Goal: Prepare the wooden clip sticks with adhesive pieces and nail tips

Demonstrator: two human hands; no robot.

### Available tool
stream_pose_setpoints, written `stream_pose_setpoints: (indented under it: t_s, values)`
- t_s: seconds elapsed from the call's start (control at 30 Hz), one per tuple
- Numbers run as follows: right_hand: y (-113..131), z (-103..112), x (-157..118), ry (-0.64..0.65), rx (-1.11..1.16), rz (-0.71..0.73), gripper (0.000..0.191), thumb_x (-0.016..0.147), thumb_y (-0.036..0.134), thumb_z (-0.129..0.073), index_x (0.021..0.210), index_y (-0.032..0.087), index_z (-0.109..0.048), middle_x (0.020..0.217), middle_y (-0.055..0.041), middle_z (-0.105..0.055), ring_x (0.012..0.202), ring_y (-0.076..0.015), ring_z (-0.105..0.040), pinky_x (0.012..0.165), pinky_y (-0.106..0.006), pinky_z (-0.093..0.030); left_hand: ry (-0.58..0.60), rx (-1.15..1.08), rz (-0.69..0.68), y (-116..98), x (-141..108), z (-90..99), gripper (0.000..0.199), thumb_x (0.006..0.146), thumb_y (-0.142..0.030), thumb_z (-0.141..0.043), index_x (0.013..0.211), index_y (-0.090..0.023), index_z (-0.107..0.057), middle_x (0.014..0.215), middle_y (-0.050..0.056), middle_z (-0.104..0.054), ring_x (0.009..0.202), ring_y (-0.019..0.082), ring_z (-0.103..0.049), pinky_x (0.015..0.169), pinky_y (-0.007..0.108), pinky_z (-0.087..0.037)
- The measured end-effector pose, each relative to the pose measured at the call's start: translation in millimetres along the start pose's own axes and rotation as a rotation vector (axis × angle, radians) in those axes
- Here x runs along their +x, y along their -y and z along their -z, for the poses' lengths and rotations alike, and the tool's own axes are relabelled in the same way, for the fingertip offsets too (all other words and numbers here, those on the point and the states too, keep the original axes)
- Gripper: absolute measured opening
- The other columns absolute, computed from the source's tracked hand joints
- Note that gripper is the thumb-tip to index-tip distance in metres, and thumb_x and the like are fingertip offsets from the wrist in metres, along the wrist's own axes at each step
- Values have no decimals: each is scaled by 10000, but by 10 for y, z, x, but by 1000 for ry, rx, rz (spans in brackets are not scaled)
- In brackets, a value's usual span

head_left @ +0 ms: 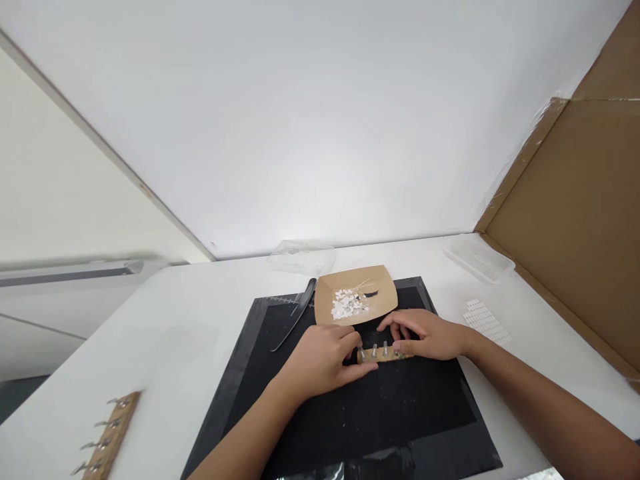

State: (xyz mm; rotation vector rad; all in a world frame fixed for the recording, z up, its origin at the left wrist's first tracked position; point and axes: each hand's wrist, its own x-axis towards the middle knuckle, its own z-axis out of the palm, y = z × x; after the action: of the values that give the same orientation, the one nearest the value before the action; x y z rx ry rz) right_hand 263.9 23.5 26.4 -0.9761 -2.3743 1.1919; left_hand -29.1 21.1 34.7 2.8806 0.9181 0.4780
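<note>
A narrow tan strip with several small clear upright pieces lies on the black mat. My left hand is at the strip's left end, with its thumb along the near edge and its fingers curled round the leftmost clear piece. My right hand reaches in from the right; its thumb is at the strip's right end, and its index finger stretches out above the mat. Whether the right fingertips pinch anything is too small to tell. Just behind both hands sits a tan tray holding small white pieces.
A black curved tool lies left of the tray. Clear plastic and a clear lidlike tray are at the back. White strips lie at right, near a cardboard wall. Another strip with metal clips is at front left.
</note>
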Motion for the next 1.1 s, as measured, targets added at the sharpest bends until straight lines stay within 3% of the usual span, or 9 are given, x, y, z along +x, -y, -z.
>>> stream_pose_setpoints:
  t_s: [0.17,0.27,0.33,0.47,0.57,0.87,1.0,1.1]
  values:
    - [21,15,-10,0,-72,31,634,876,547,-792,1392,241,-589,1036,-23,-665,859,-179,-631,776,-293,-486,-22,17,-18,0,9,13,479,897,-651,-707,782,-194,-625,688,8,-682,592,181,-643,531,282,-325]
    - [14,-16,11,-15,-150,38,752,745,561,-897,1361,237,-609,1010,-15,-660,855,-189,-626,791,-306,-478,-87,6,-41,4,10,47,487,872,-665,-714,790,-195,-617,687,10,-664,584,182,-631,527,294,-358]
    - [4,-51,32,-30,-211,45,756,700,541,-930,1326,239,-632,986,-8,-658,845,-192,-622,789,-310,-464,-162,-6,-57,7,11,80,398,918,-584,-685,855,-194,-634,705,12,-661,591,182,-628,537,300,-391]
    - [-14,-109,64,-69,-252,42,503,756,441,-914,1166,238,-704,865,22,-645,792,-172,-606,753,-288,-441,-340,-35,-80,6,23,137,201,957,-386,-632,960,-185,-641,740,30,-655,667,202,-623,601,317,-465]
    - [-25,-112,75,-101,-226,47,298,810,326,-867,1058,225,-736,883,10,-645,825,-167,-617,738,-263,-451,-419,-56,-94,1,36,150,146,940,-313,-624,998,-180,-641,777,52,-652,761,234,-611,682,350,-506]
    - [74,-38,33,-175,-274,62,209,839,235,-798,1042,212,-753,1038,-34,-633,948,-193,-629,828,-284,-499,-504,-84,-89,20,27,102,139,916,-272,-604,1006,-173,-645,833,82,-618,816,259,-555,732,388,-476]
    - [296,152,-177,-241,-281,33,140,893,270,-732,1026,223,-728,992,-34,-648,874,-179,-632,785,-282,-506,-552,-80,-106,6,34,109,131,911,-257,-591,1005,-181,-641,830,80,-619,826,264,-549,767,406,-474]
    - [446,295,-616,-344,-291,-20,104,946,329,-670,999,243,-694,976,-53,-653,813,-195,-618,712,-314,-516,-568,-74,-110,-19,40,120,128,907,-256,-586,994,-184,-646,822,74,-621,817,260,-553,762,398,-478]
